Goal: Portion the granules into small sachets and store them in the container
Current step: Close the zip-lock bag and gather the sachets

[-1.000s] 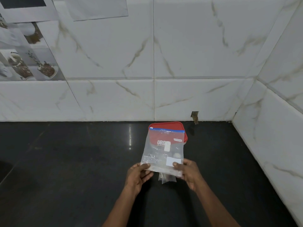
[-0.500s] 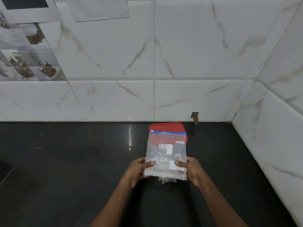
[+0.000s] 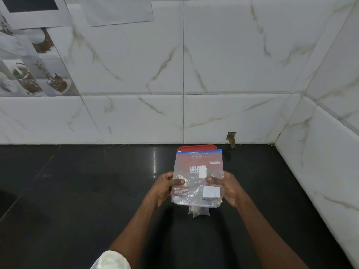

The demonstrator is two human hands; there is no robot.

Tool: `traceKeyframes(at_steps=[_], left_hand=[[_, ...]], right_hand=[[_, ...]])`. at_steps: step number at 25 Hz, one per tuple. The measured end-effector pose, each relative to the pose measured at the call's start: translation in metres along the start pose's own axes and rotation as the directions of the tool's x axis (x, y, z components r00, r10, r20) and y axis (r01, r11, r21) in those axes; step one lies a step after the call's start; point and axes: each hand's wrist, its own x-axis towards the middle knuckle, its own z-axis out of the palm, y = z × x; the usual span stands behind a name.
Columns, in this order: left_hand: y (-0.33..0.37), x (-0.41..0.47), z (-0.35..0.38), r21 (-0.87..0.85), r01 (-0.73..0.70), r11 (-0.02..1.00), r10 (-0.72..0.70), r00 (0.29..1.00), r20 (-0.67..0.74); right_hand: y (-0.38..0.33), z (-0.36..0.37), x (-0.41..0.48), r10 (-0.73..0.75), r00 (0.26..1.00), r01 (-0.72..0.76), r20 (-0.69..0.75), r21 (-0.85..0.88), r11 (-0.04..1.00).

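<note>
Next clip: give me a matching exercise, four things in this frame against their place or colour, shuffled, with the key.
Things:
1. zip bag
2. container lid
3. left hand
4. small sachets

Descriptions:
A. red, behind the bag's top
B. grips the bag's left edge
C. clear, blue strip along the top
D. poking out below the bag

Pairs: 1-C; 2-A; 3-B; 4-D

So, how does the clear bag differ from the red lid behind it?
The bag is see-through and crinkled, with a blue zip strip; the lid is solid red and smooth. The bag is held up, with the left hand and right hand pinching its sides; the lid lies on the counter. Both are roughly rectangular.
</note>
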Motion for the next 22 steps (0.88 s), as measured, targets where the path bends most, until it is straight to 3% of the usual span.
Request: traceKeyframes(at_steps=[3, 6, 11, 14, 17, 18, 20, 22], left_hand=[[0.000, -0.001, -0.007, -0.014, -0.031, 0.999, 0.032, 0.998, 0.060], [0.002, -0.001, -0.008, -0.051, -0.109, 0.993, 0.107, 0.993, -0.048], [0.013, -0.005, -0.007, -0.101, -0.178, 0.979, 0.170, 0.982, -0.078], [0.020, -0.008, -0.003, -0.073, -0.211, 0.975, 0.202, 0.973, -0.108], [0.026, -0.005, -0.005, -0.036, -0.316, 0.948, 0.298, 0.923, -0.243], [0.026, -0.005, -0.006, -0.015, -0.342, 0.940, 0.327, 0.911, -0.252], [0.027, -0.007, -0.003, 0.042, -0.356, 0.933, 0.357, 0.909, -0.214], [0.025, -0.008, 0.004, 0.093, -0.361, 0.928, 0.372, 0.913, -0.169]], right_hand=[[-0.002, 0.002, 0.002, -0.012, 0.999, 0.014, 0.052, -0.035, 0.999], [-0.002, 0.005, 0.006, -0.056, 0.998, 0.056, -0.019, 0.009, 0.998], [-0.010, 0.009, 0.004, -0.033, 0.999, 0.033, 0.010, -0.036, 0.999], [-0.015, 0.012, 0.008, -0.101, 0.991, 0.105, -0.092, 0.041, 0.994], [-0.017, 0.011, 0.010, -0.080, 0.992, 0.075, -0.097, -0.056, 0.996], [-0.019, 0.011, 0.009, -0.113, 0.986, 0.094, -0.122, -0.150, 0.984], [-0.024, 0.019, 0.009, -0.354, 0.912, 0.257, -0.206, -0.385, 0.886], [-0.036, 0.040, 0.008, -0.631, 0.769, 0.452, -0.100, -0.613, 0.648]])
